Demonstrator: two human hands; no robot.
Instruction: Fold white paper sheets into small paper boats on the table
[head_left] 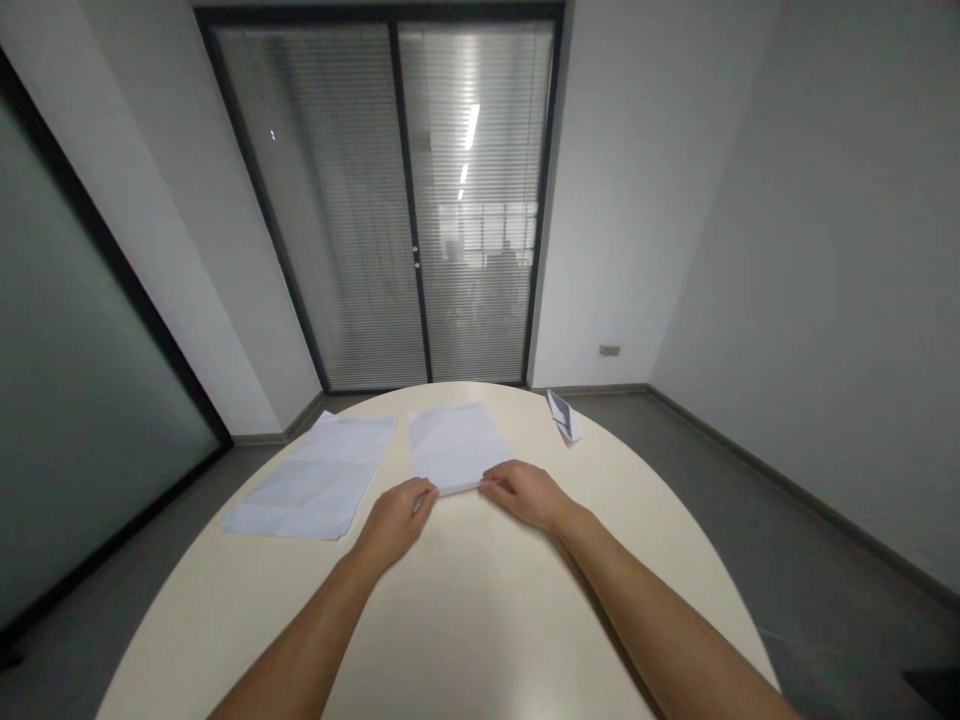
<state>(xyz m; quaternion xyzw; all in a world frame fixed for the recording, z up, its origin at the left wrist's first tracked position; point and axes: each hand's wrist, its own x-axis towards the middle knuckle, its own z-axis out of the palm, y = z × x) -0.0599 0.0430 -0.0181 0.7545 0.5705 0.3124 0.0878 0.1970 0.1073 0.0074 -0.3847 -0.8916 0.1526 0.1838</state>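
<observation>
A white sheet of paper lies on the table in front of me, its near edge turned up in a narrow fold. At the left end of that edge, my left hand pinches the paper between thumb and fingers. My right hand grips the right end of the same edge, with its fingers closed. Left of this sheet rest more white sheets, stacked slightly unevenly and lightly creased. A small folded paper piece stands apart at the far right of the table.
The round cream table reaches under both forearms, and its curved edge borders a grey floor. Beyond it are glass doors with blinds in a dark frame. A wall socket sits low on the back wall.
</observation>
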